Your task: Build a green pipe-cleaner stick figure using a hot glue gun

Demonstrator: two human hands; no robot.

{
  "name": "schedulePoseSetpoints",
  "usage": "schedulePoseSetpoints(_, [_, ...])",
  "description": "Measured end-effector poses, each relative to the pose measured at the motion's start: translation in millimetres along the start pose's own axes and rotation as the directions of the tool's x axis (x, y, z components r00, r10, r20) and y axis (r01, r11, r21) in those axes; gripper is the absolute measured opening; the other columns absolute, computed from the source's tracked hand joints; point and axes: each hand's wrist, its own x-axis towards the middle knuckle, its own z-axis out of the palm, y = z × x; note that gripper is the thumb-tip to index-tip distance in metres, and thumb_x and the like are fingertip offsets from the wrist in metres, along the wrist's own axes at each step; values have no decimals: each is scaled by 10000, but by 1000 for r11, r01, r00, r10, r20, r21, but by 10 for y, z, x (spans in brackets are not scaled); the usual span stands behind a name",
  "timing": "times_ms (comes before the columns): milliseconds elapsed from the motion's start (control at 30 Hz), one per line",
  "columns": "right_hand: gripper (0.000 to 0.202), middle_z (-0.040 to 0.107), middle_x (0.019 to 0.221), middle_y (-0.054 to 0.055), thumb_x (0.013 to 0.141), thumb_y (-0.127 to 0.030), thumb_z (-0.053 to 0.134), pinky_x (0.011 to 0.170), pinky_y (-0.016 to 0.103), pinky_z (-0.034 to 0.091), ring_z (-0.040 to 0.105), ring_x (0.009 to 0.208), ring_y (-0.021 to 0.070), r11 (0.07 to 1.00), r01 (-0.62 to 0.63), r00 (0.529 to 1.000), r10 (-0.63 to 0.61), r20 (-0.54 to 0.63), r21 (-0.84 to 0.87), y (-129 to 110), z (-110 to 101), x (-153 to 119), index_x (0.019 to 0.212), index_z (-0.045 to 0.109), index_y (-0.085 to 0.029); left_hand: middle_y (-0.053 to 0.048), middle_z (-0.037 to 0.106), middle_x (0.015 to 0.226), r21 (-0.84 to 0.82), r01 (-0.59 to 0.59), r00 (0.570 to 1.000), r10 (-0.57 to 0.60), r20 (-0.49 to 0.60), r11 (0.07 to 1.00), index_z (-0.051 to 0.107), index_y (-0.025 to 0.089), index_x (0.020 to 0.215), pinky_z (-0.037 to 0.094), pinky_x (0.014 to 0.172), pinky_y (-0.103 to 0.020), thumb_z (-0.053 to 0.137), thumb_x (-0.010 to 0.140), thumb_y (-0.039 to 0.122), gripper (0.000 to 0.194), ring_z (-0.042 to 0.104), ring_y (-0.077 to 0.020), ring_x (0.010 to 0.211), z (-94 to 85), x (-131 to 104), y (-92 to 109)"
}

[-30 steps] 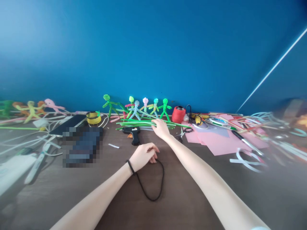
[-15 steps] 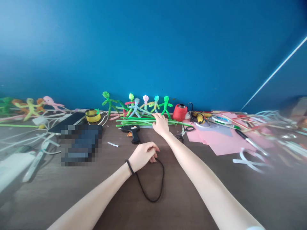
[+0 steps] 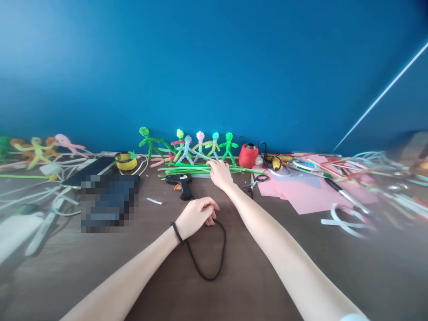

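Green stems [image 3: 197, 170] run sideways just behind the glue gun [image 3: 186, 189], right hand [image 3: 220, 174] nearer, left hand [image 3: 195, 217] curled in front, can't tell if either's pinching.

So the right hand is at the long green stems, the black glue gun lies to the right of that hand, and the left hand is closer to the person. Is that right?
Not quite: the black glue gun lies to the left of the right hand, as the head view shows. That hand is indeed at the long green stems, and the left hand is closer to the person.
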Motion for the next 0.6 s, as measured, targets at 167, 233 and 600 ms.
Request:
schedulePoseSetpoints(167, [393, 622, 1083, 66, 762, -21, 357, 848, 404, 329, 434, 1069, 238, 999, 34, 999, -35, 24, 15, 13, 24, 19, 1038, 571, -201, 3, 602, 616, 4, -10, 1000, 10, 6, 1000, 565, 141, 773, 453, 471, -199, 401, 735, 148, 168, 590, -94, 478, -10, 3, 5])
schedulePoseSetpoints(233, [389, 613, 1111, 56, 763, -18, 357, 862, 393, 322, 429, 1090, 223, 999, 48, 999, -48, 24, 24, 21, 35, 23, 1025, 577, -204, 3, 600, 617, 2, -9, 1000, 9, 6, 1000, 564, 142, 772, 455, 471, -201, 402, 733, 147, 166, 590, -95, 477, -11, 1, 9])
schedulePoseSetpoints(600, [265, 580, 1037, 92, 811, -109, 383, 831, 372, 326, 438, 995, 241, 995, 94, 994, -92, -62, 26, -25, -23, -18, 977, 582, -165, 5, 591, 629, 13, -4, 1000, 4, 17, 1000, 558, 135, 788, 456, 482, -201, 395, 756, 170, 170, 587, -90, 486, -10, -3, 25])
